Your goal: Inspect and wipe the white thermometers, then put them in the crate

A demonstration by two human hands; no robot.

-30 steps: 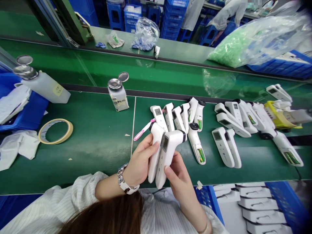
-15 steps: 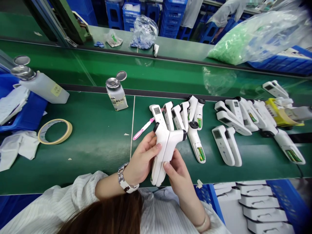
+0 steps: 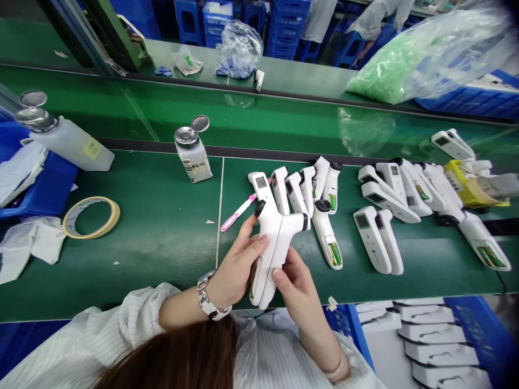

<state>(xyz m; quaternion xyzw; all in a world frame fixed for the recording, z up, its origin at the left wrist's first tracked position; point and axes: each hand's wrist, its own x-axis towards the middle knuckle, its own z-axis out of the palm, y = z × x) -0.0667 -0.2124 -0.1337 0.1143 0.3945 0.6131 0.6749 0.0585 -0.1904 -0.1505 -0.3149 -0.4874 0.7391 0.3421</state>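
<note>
Two white infrared thermometers are held side by side over the bench's near edge, their black-tipped heads pointing apart. My left hand grips the left thermometer, thumb on its side. Around the right thermometer my right hand is closed, thumb low on the handle. Green shows at the bottom of the left one, partly hidden by my fingers. Just beyond lie another thermometer with a lit screen and a pink-and-white toothbrush. To the right, a thermometer with an open battery bay shows green batteries.
More thermometers lie at the right beside a yellow holder. A tape roll, a small pump bottle and a larger bottle stand left. Below the bench edge, a blue crate holds rows of white parts.
Both hands keep the two thermometers almost in place, with the left one turned very slightly so more green shows at its lower end. The camera view has shifted a little.
</note>
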